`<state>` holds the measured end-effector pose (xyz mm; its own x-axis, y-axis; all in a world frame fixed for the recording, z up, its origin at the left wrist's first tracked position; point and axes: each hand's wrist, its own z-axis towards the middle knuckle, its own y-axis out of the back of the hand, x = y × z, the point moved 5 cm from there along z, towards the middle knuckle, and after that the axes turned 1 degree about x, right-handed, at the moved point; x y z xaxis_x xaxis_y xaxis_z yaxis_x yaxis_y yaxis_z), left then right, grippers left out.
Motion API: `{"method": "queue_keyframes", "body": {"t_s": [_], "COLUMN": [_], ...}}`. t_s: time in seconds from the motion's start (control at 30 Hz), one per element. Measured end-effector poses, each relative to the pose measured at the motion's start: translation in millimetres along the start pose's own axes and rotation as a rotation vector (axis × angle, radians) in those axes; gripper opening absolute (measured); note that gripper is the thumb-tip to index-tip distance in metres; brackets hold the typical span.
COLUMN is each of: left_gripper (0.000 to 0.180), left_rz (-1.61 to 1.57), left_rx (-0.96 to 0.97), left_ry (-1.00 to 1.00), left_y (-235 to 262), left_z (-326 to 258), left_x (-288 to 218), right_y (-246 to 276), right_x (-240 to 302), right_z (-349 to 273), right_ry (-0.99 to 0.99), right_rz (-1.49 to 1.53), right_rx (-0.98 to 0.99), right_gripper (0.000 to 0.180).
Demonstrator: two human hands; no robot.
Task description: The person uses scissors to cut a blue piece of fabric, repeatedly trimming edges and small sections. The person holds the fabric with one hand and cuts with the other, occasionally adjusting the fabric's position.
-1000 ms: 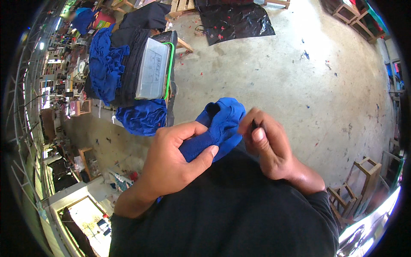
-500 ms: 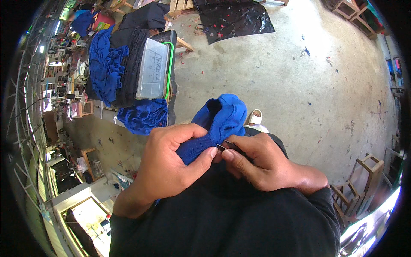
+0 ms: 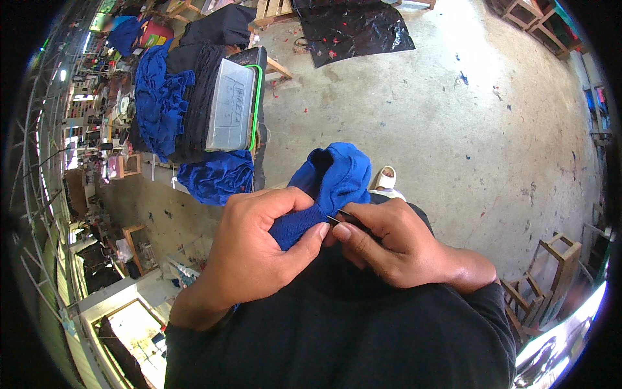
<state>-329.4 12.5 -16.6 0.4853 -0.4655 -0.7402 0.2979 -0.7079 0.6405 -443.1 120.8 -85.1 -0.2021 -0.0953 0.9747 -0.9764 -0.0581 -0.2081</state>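
Observation:
In front of my chest my left hand [image 3: 262,240] pinches a blue piece of cloth [image 3: 337,172] between thumb and fingers. The cloth is bunched, with a dark opening at its upper left and a ribbed or gathered part under my thumb. My right hand [image 3: 392,243] grips a small dark two-tipped tool [image 3: 333,220] that looks like thread snips. Its thin tips meet the cloth's edge right beside my left thumb. Most of the tool is hidden in my right fingers.
On the left, a work surface carries blue fabric [image 3: 155,97], dark folded fabric [image 3: 194,97] and a clear plastic box [image 3: 232,107] with a green rim. A black plastic sheet [image 3: 353,32] lies on the floor [image 3: 466,129]. Wooden frames [image 3: 551,272] stand at right.
Both hands stay at the cloth's edge. The cloth and the tool's tips have shifted very slightly to the left.

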Motion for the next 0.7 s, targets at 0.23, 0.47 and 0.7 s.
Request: {"method": "queue_keyframes", "body": {"t_s": [0.23,0.47,0.7], "left_gripper": [0.013,0.014,0.017], "left_rz": [-0.021,-0.058,0.015], "left_rx": [0.033,0.062,0.008], "left_ry": [0.044,0.113,-0.008], "left_y": [0.7,1.8,0.2], "left_z": [-1.6,-2.4,-3.6], "left_x": [1.7,4.2,5.4], "right_y": [1.3,1.5,3.0], "right_x": [2.3,0.1,-0.2], "right_z": [2.1,3.3,4.8], "right_ry": [0.080,0.246,0.285], "right_rz": [-0.088,-0.232,-0.282], "right_rx": [-0.044,-0.100,-0.094], "right_gripper": [0.018,0.018,0.016]}}
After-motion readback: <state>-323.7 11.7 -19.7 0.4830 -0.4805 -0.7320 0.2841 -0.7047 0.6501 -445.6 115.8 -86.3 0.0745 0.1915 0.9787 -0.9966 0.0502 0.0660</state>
